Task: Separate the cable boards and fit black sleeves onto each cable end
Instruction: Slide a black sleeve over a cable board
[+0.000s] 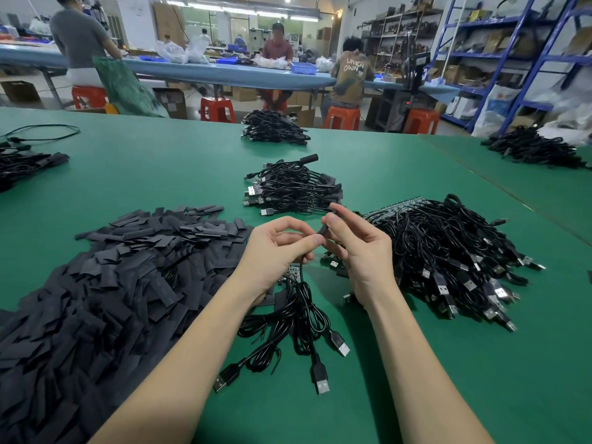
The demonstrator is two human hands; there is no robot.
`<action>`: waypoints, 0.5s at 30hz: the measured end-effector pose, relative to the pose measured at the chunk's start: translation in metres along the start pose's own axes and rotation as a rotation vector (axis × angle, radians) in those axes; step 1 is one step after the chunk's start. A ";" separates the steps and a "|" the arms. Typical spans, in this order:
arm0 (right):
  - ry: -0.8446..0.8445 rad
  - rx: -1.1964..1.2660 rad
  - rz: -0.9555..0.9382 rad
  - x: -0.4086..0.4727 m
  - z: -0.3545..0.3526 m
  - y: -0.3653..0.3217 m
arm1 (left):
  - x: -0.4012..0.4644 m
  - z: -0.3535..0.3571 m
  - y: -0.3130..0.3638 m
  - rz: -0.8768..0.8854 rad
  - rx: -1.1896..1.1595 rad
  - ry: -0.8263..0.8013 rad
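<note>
Pinching a black sleeve between thumb and forefinger, the right hand meets the left hand, whose fingers close narrowly on a black cable; the cable's end inside the sleeve cannot be made out. Left of the fingers, a heap of loose sleeves runs off the frame's lower left edge. Below them, a small bunch of cables partly hides a green board. Beyond the fingers lies a finished bundle. Right of them, a cable pile covers most of its boards. Bare green table stays open at lower right.
</note>
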State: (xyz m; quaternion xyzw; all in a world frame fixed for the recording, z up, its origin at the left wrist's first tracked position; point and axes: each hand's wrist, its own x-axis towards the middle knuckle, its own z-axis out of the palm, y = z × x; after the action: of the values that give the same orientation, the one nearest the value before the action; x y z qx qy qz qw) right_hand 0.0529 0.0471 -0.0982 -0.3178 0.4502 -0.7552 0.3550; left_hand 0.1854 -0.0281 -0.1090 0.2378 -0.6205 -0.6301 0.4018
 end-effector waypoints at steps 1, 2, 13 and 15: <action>0.014 -0.002 0.009 0.000 0.000 0.001 | 0.000 0.000 -0.001 -0.002 -0.003 0.001; 0.026 -0.006 0.015 0.001 -0.001 0.001 | 0.000 0.000 -0.002 -0.004 -0.006 0.002; 0.242 0.115 0.005 0.012 -0.007 -0.014 | 0.006 0.000 0.001 -0.127 0.476 -0.189; 0.317 0.130 -0.002 0.015 -0.009 -0.018 | 0.004 0.001 0.003 -0.176 0.405 -0.208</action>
State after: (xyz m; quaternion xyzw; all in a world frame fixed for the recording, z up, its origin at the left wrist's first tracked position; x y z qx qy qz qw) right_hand 0.0325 0.0449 -0.0835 -0.1716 0.4505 -0.8237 0.2986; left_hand 0.1823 -0.0305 -0.1051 0.3006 -0.7490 -0.5466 0.2232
